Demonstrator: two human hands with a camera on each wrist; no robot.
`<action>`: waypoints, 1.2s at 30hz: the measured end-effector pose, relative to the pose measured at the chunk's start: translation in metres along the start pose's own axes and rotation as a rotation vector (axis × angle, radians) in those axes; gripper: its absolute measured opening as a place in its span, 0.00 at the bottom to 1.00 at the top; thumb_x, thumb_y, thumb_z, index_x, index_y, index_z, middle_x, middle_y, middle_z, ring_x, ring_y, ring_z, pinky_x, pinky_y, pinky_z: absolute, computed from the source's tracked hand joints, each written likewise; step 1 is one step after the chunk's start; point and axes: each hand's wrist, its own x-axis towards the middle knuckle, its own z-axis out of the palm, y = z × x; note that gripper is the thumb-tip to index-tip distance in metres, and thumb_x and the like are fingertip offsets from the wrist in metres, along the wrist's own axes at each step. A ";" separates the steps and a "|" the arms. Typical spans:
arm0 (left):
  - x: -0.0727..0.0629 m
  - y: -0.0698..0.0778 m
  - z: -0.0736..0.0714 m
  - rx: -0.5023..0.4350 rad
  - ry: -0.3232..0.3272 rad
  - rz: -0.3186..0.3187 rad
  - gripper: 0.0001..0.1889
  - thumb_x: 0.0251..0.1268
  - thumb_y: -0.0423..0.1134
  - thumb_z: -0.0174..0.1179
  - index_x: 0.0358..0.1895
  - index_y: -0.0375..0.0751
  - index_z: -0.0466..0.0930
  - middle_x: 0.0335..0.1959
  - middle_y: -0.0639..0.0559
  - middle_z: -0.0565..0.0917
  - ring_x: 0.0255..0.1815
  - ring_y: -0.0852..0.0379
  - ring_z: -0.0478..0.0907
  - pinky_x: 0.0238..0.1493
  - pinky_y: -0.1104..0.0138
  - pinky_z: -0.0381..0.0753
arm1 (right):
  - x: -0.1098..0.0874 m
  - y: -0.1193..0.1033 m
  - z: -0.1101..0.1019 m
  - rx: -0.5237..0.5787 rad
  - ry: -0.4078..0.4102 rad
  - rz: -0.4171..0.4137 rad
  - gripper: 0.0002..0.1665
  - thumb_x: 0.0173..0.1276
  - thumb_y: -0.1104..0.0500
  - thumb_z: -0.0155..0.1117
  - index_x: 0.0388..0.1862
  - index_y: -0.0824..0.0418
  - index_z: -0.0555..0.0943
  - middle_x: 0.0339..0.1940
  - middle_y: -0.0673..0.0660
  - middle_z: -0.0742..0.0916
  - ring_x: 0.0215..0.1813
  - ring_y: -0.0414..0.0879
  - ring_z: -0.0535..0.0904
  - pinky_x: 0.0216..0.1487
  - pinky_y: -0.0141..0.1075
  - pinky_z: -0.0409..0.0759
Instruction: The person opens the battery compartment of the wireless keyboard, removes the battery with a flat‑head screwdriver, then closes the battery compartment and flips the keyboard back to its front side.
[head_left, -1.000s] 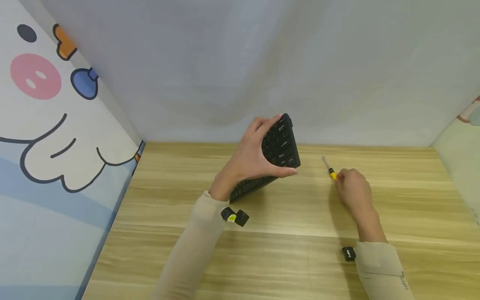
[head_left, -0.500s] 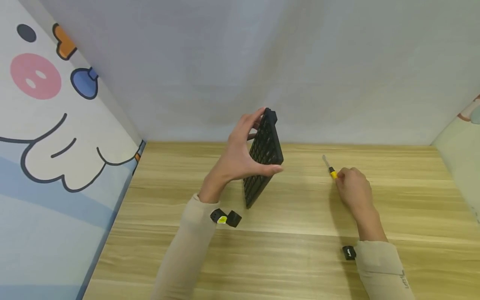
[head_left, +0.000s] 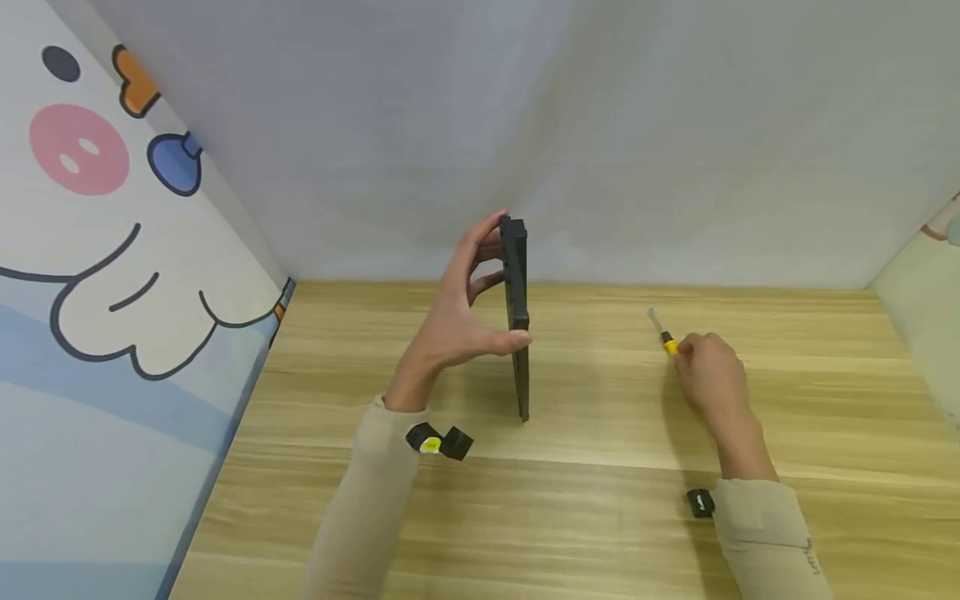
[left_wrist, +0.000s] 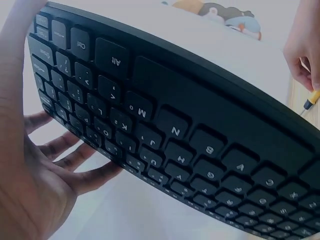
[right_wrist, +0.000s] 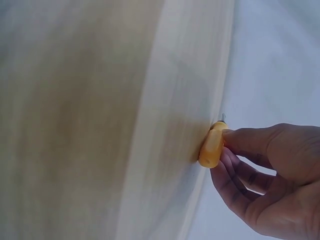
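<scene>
My left hand [head_left: 455, 325] grips a black keyboard [head_left: 516, 283] by its end, thumb at the near edge and fingers at the far edge. Seen from the head, the keyboard stands on its side, nearly edge-on, with a block-like ridge at its far top corner. Its keys [left_wrist: 175, 131] fill the left wrist view, printed with white letters, and the palm [left_wrist: 30, 190] faces them. Between thumb and fingers, my right hand [head_left: 711, 375] pinches a small screwdriver [head_left: 670, 343] by its yellow handle [right_wrist: 211, 148]. Its metal shaft points away toward the back of the table.
The wooden table [head_left: 600, 508] spreads beneath both hands. A pale cloth wall [head_left: 675, 150] rises behind its back edge, and a cartoon-printed panel [head_left: 97, 275] borders the left side. Small black wrist cameras sit at both beige sleeves [head_left: 765, 525].
The left hand has shifted left and turned the keyboard, so its keys, visible from the head before, now face left and it shows edge-on. The right hand and screwdriver have barely moved.
</scene>
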 end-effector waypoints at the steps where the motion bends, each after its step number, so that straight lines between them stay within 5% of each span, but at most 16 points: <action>1: -0.001 -0.001 -0.001 -0.029 0.005 0.009 0.72 0.33 0.79 0.72 0.82 0.44 0.51 0.70 0.38 0.67 0.67 0.51 0.70 0.67 0.47 0.79 | 0.000 0.000 0.000 -0.001 -0.001 0.000 0.14 0.72 0.66 0.59 0.47 0.78 0.82 0.40 0.75 0.84 0.35 0.61 0.80 0.33 0.49 0.81; 6: -0.006 -0.003 -0.005 -0.117 0.020 0.053 0.72 0.35 0.76 0.74 0.81 0.39 0.49 0.71 0.36 0.64 0.68 0.52 0.69 0.64 0.47 0.79 | 0.000 -0.001 0.001 -0.005 -0.012 0.007 0.14 0.73 0.66 0.60 0.48 0.79 0.81 0.41 0.75 0.83 0.37 0.62 0.81 0.35 0.51 0.83; 16: -0.014 -0.004 -0.006 -0.138 0.027 0.064 0.72 0.36 0.75 0.75 0.81 0.37 0.49 0.70 0.35 0.64 0.67 0.53 0.70 0.63 0.46 0.80 | -0.001 -0.001 0.003 0.033 -0.001 0.010 0.15 0.73 0.66 0.59 0.49 0.79 0.82 0.43 0.76 0.84 0.40 0.66 0.82 0.38 0.53 0.84; 22: -0.014 -0.005 -0.004 -0.146 0.025 0.088 0.72 0.37 0.75 0.75 0.81 0.36 0.48 0.70 0.36 0.64 0.67 0.53 0.70 0.63 0.48 0.80 | -0.005 -0.013 0.002 0.102 0.003 -0.034 0.25 0.74 0.60 0.60 0.62 0.77 0.77 0.53 0.76 0.82 0.53 0.70 0.80 0.51 0.61 0.82; 28: -0.014 -0.001 -0.004 -0.163 0.041 0.097 0.73 0.36 0.74 0.76 0.81 0.35 0.49 0.69 0.43 0.66 0.66 0.53 0.70 0.62 0.49 0.80 | 0.000 -0.040 0.004 0.262 -0.226 -0.200 0.44 0.72 0.47 0.68 0.77 0.68 0.65 0.70 0.71 0.74 0.68 0.70 0.73 0.65 0.62 0.77; 36: -0.013 0.001 0.001 -0.172 0.027 0.094 0.73 0.36 0.74 0.76 0.81 0.35 0.48 0.70 0.36 0.64 0.67 0.53 0.70 0.63 0.48 0.80 | -0.003 -0.059 0.026 0.390 -0.465 -0.304 0.68 0.54 0.38 0.81 0.84 0.56 0.53 0.84 0.59 0.63 0.78 0.64 0.65 0.75 0.61 0.71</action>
